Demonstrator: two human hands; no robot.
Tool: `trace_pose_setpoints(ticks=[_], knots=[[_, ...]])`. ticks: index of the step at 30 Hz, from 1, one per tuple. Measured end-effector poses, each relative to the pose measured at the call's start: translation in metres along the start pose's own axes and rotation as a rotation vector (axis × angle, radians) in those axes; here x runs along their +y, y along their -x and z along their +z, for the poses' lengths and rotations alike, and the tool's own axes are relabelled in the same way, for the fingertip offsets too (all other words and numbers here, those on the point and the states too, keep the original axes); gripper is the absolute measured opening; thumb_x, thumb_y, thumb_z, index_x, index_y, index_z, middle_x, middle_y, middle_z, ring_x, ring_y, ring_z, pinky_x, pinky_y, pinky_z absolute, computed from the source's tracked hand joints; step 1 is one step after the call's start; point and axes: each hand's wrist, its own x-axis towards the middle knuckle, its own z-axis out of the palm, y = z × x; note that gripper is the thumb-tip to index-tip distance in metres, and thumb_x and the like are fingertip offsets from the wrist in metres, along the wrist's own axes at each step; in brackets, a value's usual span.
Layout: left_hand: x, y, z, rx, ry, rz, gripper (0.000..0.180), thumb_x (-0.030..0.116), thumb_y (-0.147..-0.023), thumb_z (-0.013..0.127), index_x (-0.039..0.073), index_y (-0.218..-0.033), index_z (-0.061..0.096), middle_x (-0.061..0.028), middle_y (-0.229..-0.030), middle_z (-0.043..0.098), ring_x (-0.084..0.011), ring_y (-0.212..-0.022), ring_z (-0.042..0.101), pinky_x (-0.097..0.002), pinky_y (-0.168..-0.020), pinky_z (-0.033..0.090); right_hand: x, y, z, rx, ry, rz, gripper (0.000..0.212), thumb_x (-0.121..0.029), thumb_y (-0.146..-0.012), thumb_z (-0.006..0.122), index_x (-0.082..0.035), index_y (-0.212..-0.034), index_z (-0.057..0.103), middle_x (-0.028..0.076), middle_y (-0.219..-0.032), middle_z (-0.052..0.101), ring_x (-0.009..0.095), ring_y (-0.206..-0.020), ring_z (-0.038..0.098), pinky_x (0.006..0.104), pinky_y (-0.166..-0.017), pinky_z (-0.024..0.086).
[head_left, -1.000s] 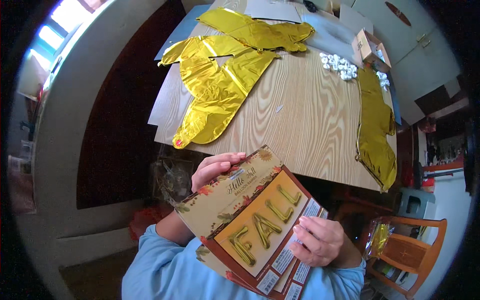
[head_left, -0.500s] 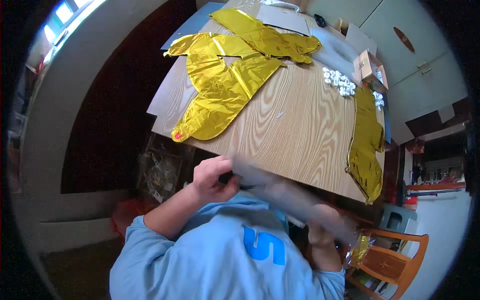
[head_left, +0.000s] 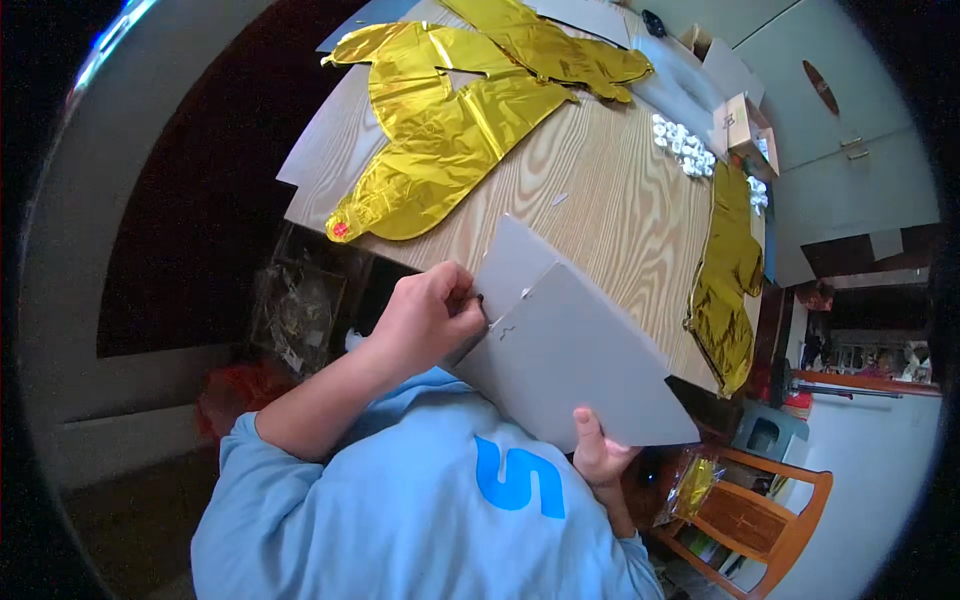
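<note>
A flat grey board [head_left: 575,350] with a crease or seam near its left end is tilted in front of my chest, over the table's near edge. My right hand [head_left: 602,455] grips its lower right edge, thumb on the face and fingers behind. My left hand [head_left: 437,315] is closed at the board's left edge, fingers curled beside the seam. A small dark bit shows at those fingertips, too little to name. A short squiggly mark is on the board near the left hand. Deflated gold foil balloons [head_left: 430,130] lie flat on the wooden table [head_left: 600,200] beyond.
Another gold foil balloon [head_left: 727,275] lies along the table's right edge. Small white pieces [head_left: 684,148] are clustered near an open cardboard box [head_left: 745,132]. A wooden chair [head_left: 765,505] with a gold packet [head_left: 692,485] stands at lower right. A small pale scrap [head_left: 559,199] is mid-table.
The board, blurred and nearly edge-on before, now shows its broad face, its upper part raised over the table edge. My left hand moved slightly up; the right thumb now shows on the face.
</note>
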Motion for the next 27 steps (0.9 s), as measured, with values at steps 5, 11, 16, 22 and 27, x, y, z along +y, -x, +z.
trace_pose_setpoints(ticks=[5,11,16,22,27], knots=[[0.009,0.005,-0.004,0.006,-0.010,0.049,0.015,0.010,-0.076,0.064,-0.002,-0.083,0.057,-0.0173,-0.073,0.062,-0.0260,-0.065,0.064,-0.0321,-0.062,0.051,-0.006,-0.003,0.005,0.091,-0.072,0.116,0.030,0.001,-0.079,0.067,0.001,-0.107,0.058,0.012,-0.103,0.062,0.023,-0.093,0.059,0.0355,-0.088,0.045],[0.003,0.003,0.007,0.095,-0.142,0.101,0.015,0.008,-0.076,0.065,0.000,-0.086,0.057,-0.0181,-0.075,0.063,-0.0338,-0.070,0.064,-0.0349,-0.062,0.051,0.013,0.019,0.001,-0.081,0.032,-0.177,0.033,0.009,-0.077,0.068,-0.001,-0.107,0.060,0.014,-0.105,0.064,0.025,-0.092,0.063,0.0352,-0.083,0.049],[0.007,0.007,0.008,0.108,-0.126,0.113,0.016,0.007,-0.077,0.065,-0.001,-0.090,0.058,-0.0153,-0.077,0.064,-0.0220,-0.070,0.065,-0.0306,-0.064,0.052,0.010,0.025,-0.006,-0.077,0.108,0.031,0.027,-0.006,-0.077,0.073,-0.006,-0.103,0.064,0.013,-0.101,0.065,0.024,-0.087,0.063,0.0355,-0.078,0.050],[0.024,0.014,-0.004,-0.253,0.532,0.189,0.028,0.011,-0.089,0.059,-0.002,-0.114,0.058,-0.0076,-0.092,0.067,-0.0065,-0.076,0.060,-0.0248,-0.066,0.051,0.039,0.005,-0.018,0.188,-0.570,0.448,0.039,-0.023,-0.085,0.063,0.003,-0.114,0.056,0.014,-0.115,0.058,0.027,-0.102,0.057,0.0404,-0.091,0.045],[0.053,0.003,0.014,-0.713,1.049,-0.184,0.036,0.017,-0.091,0.059,0.001,-0.123,0.052,-0.0041,-0.098,0.065,-0.0088,-0.087,0.060,-0.0242,-0.073,0.051,0.063,0.008,-0.018,0.287,-0.818,0.773,0.040,-0.033,-0.090,0.055,-0.001,-0.113,0.057,0.014,-0.107,0.062,0.024,-0.094,0.062,0.0354,-0.080,0.052]])
